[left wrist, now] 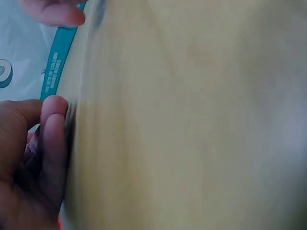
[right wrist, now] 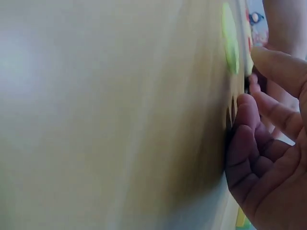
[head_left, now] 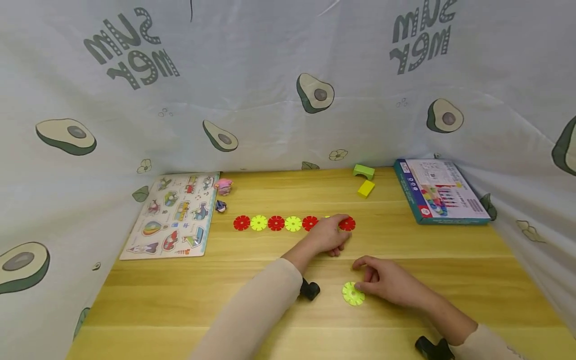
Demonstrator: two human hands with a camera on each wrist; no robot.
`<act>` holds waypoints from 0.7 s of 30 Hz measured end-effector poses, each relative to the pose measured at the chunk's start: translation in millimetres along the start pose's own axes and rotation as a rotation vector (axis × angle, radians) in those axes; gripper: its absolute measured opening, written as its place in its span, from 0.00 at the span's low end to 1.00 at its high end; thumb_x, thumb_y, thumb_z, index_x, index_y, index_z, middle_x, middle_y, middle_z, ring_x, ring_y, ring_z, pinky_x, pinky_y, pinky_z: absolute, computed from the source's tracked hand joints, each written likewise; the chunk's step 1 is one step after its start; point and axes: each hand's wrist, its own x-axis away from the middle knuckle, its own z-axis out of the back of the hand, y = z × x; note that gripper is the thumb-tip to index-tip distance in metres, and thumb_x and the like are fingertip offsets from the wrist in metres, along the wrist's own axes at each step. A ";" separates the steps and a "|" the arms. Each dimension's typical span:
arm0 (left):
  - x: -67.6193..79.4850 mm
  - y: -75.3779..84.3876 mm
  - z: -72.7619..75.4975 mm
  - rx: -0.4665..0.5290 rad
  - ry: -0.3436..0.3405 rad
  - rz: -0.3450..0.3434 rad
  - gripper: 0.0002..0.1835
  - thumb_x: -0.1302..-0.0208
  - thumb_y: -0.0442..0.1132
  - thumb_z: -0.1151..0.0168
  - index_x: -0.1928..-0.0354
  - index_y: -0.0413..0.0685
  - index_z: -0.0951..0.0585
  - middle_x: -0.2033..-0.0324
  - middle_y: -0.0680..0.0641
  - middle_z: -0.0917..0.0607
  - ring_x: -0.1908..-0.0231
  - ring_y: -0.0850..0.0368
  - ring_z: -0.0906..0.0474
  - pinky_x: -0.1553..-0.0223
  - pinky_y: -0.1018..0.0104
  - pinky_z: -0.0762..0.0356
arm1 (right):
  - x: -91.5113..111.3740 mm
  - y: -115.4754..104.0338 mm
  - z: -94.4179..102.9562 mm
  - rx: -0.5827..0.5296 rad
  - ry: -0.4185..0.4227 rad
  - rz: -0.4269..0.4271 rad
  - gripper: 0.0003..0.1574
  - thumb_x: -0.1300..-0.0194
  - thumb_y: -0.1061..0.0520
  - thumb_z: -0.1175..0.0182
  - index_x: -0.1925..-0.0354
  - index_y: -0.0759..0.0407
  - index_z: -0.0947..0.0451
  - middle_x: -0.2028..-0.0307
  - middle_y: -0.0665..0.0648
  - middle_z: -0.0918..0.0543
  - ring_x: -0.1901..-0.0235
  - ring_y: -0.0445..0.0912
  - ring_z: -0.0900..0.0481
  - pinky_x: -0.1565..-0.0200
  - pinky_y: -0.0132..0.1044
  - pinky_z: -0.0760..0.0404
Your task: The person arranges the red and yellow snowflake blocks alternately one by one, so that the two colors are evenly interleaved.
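Observation:
Red and yellow snowflake discs lie flat in an alternating row, with a red disc (head_left: pixel 241 223) at the left end. My left hand (head_left: pixel 325 236) is at the right end of the row, its index finger and thumb at the edges of the last red disc (head_left: pixel 348 224). That hand partly covers a yellow disc (head_left: pixel 328 218). Nearer me, a separate yellow disc (head_left: pixel 352 294) lies on the table. My right hand (head_left: pixel 396 281) is beside it, thumb at its right edge and index finger extended apart. In the right wrist view this yellow disc (right wrist: pixel 230 38) appears edge-on.
A picture puzzle board (head_left: pixel 173 215) lies at the left, with a pink figure (head_left: pixel 223 187) and a small dark figure (head_left: pixel 220 206) beside it. Green (head_left: pixel 364 172) and yellow (head_left: pixel 366 188) blocks are at the back. A boxed set (head_left: pixel 443 192) lies at the right.

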 end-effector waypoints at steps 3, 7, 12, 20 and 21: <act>-1.5 1.5 -5.2 -0.005 0.023 0.015 0.28 0.36 0.46 0.42 0.34 0.65 0.36 0.89 0.49 0.22 0.92 0.56 0.26 0.88 0.65 0.24 | 7.7 -1.2 -5.1 -0.007 -0.049 0.063 0.26 0.47 0.43 0.33 0.52 0.49 0.26 0.73 0.48 0.26 0.78 0.38 0.30 0.77 0.30 0.28; -3.4 -0.1 -9.8 -0.032 0.065 0.035 0.27 0.35 0.48 0.43 0.35 0.68 0.36 0.91 0.50 0.23 0.93 0.56 0.27 0.89 0.67 0.26 | 10.4 -4.4 -9.7 0.045 -0.070 0.103 0.26 0.49 0.42 0.32 0.53 0.46 0.25 0.72 0.48 0.28 0.75 0.39 0.31 0.75 0.30 0.30; -3.7 -0.2 -11.3 -0.032 0.066 0.068 0.26 0.35 0.48 0.44 0.35 0.69 0.35 0.92 0.50 0.23 0.93 0.56 0.28 0.90 0.67 0.27 | 8.6 -7.8 -14.8 0.139 -0.053 0.092 0.23 0.52 0.42 0.30 0.57 0.41 0.25 0.73 0.46 0.30 0.73 0.39 0.32 0.73 0.30 0.34; -2.7 1.7 -10.4 -0.045 0.094 0.076 0.23 0.34 0.45 0.45 0.37 0.68 0.32 0.93 0.50 0.24 0.94 0.57 0.29 0.90 0.67 0.27 | 7.3 -13.1 -15.3 0.126 -0.030 0.018 0.24 0.55 0.39 0.30 0.62 0.43 0.28 0.71 0.45 0.30 0.70 0.41 0.32 0.71 0.31 0.32; -2.8 1.5 -10.5 -0.044 0.095 0.076 0.23 0.34 0.45 0.45 0.37 0.68 0.32 0.93 0.50 0.24 0.94 0.57 0.29 0.90 0.67 0.27 | 7.4 -13.3 -15.1 0.107 -0.028 0.012 0.24 0.54 0.40 0.30 0.62 0.43 0.28 0.71 0.46 0.29 0.70 0.41 0.32 0.71 0.31 0.31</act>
